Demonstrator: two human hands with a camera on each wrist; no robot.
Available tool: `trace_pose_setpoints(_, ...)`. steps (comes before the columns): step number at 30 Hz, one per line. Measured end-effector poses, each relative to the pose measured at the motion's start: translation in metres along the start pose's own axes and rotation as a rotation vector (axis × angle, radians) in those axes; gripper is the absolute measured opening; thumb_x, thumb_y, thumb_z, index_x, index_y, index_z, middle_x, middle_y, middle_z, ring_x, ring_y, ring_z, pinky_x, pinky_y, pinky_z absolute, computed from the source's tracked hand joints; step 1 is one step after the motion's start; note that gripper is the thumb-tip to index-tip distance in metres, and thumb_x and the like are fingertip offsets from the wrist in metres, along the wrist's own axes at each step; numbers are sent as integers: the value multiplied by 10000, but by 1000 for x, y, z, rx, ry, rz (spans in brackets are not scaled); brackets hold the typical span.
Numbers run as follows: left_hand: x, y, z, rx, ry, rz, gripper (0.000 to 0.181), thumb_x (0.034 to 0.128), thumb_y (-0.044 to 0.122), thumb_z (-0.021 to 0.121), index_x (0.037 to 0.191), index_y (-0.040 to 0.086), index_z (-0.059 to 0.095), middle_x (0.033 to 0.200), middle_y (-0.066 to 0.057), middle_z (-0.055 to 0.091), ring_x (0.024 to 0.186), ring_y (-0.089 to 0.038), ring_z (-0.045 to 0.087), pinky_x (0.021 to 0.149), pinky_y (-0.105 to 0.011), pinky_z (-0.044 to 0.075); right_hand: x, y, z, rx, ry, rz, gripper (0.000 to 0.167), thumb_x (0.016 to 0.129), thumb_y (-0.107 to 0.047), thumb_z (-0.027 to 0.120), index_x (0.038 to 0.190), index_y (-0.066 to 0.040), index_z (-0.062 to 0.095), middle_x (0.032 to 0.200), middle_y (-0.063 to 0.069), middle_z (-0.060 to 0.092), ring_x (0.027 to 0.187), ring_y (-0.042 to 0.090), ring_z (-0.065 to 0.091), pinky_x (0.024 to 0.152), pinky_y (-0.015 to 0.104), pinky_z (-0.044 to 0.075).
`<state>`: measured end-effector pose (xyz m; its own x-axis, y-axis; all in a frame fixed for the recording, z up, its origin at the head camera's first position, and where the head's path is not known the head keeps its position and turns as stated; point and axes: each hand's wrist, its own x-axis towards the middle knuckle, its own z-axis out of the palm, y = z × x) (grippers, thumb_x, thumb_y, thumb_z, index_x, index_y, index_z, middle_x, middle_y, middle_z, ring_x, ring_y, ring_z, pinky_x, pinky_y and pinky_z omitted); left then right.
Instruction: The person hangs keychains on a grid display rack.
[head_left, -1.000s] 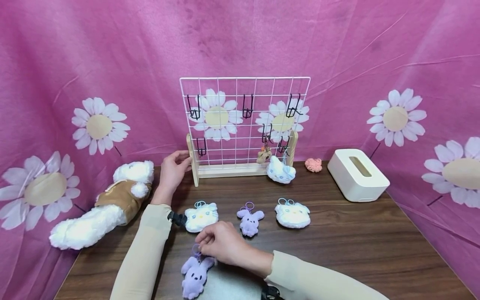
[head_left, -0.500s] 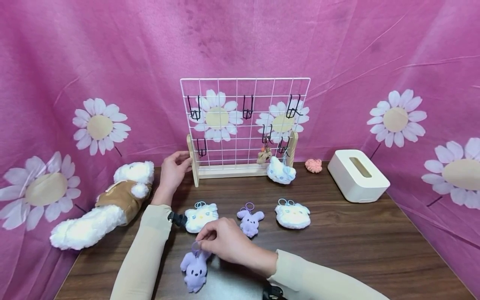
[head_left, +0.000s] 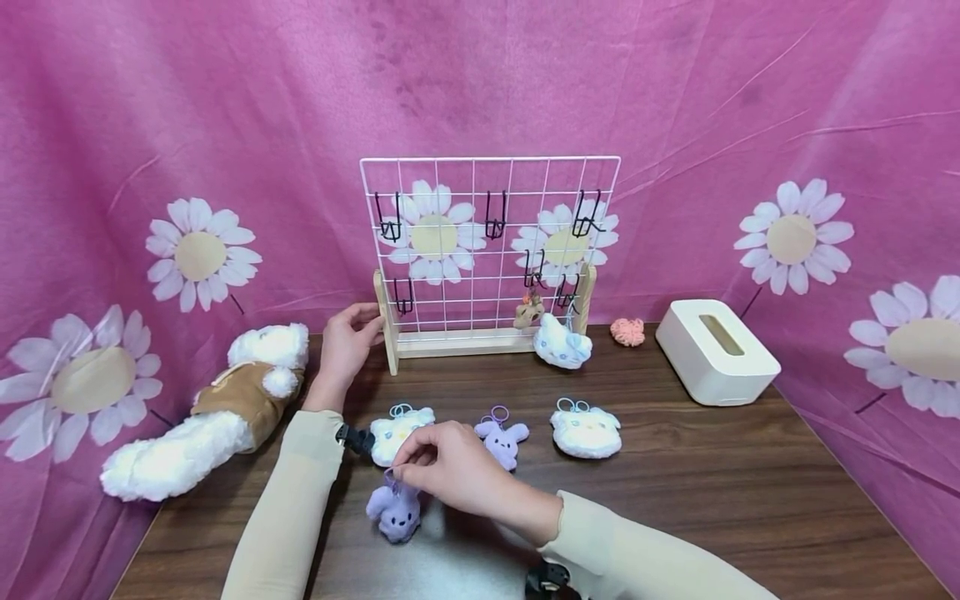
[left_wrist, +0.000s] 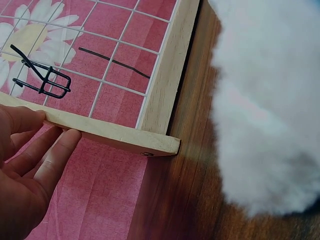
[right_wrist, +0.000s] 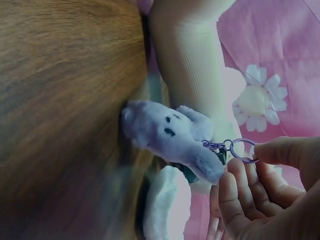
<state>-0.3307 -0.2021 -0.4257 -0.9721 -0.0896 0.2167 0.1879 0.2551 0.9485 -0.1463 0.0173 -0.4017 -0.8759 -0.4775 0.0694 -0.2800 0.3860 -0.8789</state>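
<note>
A lilac plush bunny keychain [head_left: 396,510] dangles by its purple ring, which my right hand [head_left: 457,471] pinches between thumb and forefinger. In the right wrist view the bunny [right_wrist: 160,125] hangs below the ring, and its lower end looks close to the tabletop. My left hand [head_left: 345,346] holds the left wooden upright [head_left: 386,325] of the white grid rack [head_left: 474,250], fingertips on its edge and outer face. Black hooks [head_left: 495,217] are fixed on the grid. A small brown plush charm [head_left: 529,311] and a white cat plush keychain [head_left: 561,340] hang at its lower right.
In front of the rack lie a white cat plush [head_left: 390,433], partly behind my right hand, another lilac bunny [head_left: 501,442] and a second white cat plush [head_left: 587,432]. A dressed white plush [head_left: 247,396] lies left. A coral heart-shaped thing [head_left: 627,332] and tissue box [head_left: 716,354] stand right.
My right hand has lifted and moved forward, away from the table's front edge, bringing the lilac bunny along by its ring. My left hand has stayed at the rack's upright.
</note>
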Motion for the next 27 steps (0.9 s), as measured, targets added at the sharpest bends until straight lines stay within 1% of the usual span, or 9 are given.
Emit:
trace_pose_setpoints(6, -1, 0, 0, -7, -3, 5, 338, 1104, 21, 676, 1420, -100, 684, 1371, -352, 725, 1074, -260, 805, 871, -173, 720, 3, -1, -5, -3, 17, -2, 99, 955, -98, 833, 887, -171, 839, 833, -50, 782, 740, -36, 639, 683, 114, 569)
trace_pose_setpoints(8, -1, -1, 0, -6, -1, 6, 337, 1104, 21, 675, 1418, -100, 685, 1370, -351, 727, 1089, -282, 804, 868, -170, 719, 4, -1, -7, -5, 26, 1, 103, 957, -99, 831, 889, -175, 838, 842, -48, 783, 745, -30, 640, 682, 116, 568)
trace_pose_setpoints(13, 0, 0, 0, -10, 3, 8, 339, 1100, 16, 680, 1417, -103, 684, 1374, -357, 723, 1043, -218, 805, 865, -174, 721, 9, -2, -13, 2, 50, 6, 95, 962, -101, 830, 905, -176, 839, 856, -45, 782, 765, -9, 646, 677, 119, 567)
trace_pose_setpoints(16, -1, -1, 0, -11, 2, 8, 336, 1101, 17, 679, 1416, -99, 686, 1375, -350, 726, 1024, -188, 800, 862, -173, 722, 12, -4, -17, 2, 67, 11, 60, 966, -115, 834, 925, -158, 843, 864, -45, 782, 779, -1, 648, 676, 120, 566)
trace_pose_setpoints(19, 0, -1, 0, -9, 0, 11, 332, 1103, 25, 679, 1413, -93, 692, 1369, -341, 734, 1060, -254, 805, 861, -179, 724, 14, -7, -22, -1, 87, 23, 21, 969, -138, 839, 956, -124, 848, 868, -48, 786, 776, 7, 648, 663, 122, 563)
trace_pose_setpoints(22, 0, -1, 0, -9, 1, 15, 329, 1103, 32, 683, 1409, -88, 698, 1360, -336, 740, 1125, -364, 797, 861, -184, 726, 17, -10, -26, 4, 104, 30, 46, 974, -151, 840, 974, -105, 848, 867, -46, 792, 766, 18, 648, 645, 127, 559)
trace_pose_setpoints(23, 1, -1, 0, -8, 1, 17, 329, 1102, 33, 684, 1409, -87, 699, 1359, -337, 741, 1135, -381, 793, 863, -186, 726, 18, -10, -27, 1, 109, 31, 47, 975, -154, 840, 976, -108, 848, 864, -48, 792, 763, 22, 647, 641, 129, 555)
trace_pose_setpoints(25, 1, -2, 0, -7, 3, 19, 329, 1102, 35, 687, 1408, -86, 701, 1356, -335, 743, 1122, -362, 799, 865, -195, 729, 19, -12, -29, -1, 119, 32, 43, 979, -161, 841, 969, -120, 848, 865, -50, 793, 768, 26, 646, 644, 131, 547)
trace_pose_setpoints(27, 1, -2, 0, -8, 4, 18, 328, 1099, 33, 690, 1405, -84, 703, 1353, -333, 745, 1071, -287, 807, 866, -203, 731, 22, -13, -31, -8, 127, 34, 50, 987, -172, 839, 965, -129, 847, 868, -56, 791, 779, 31, 646, 652, 137, 544)
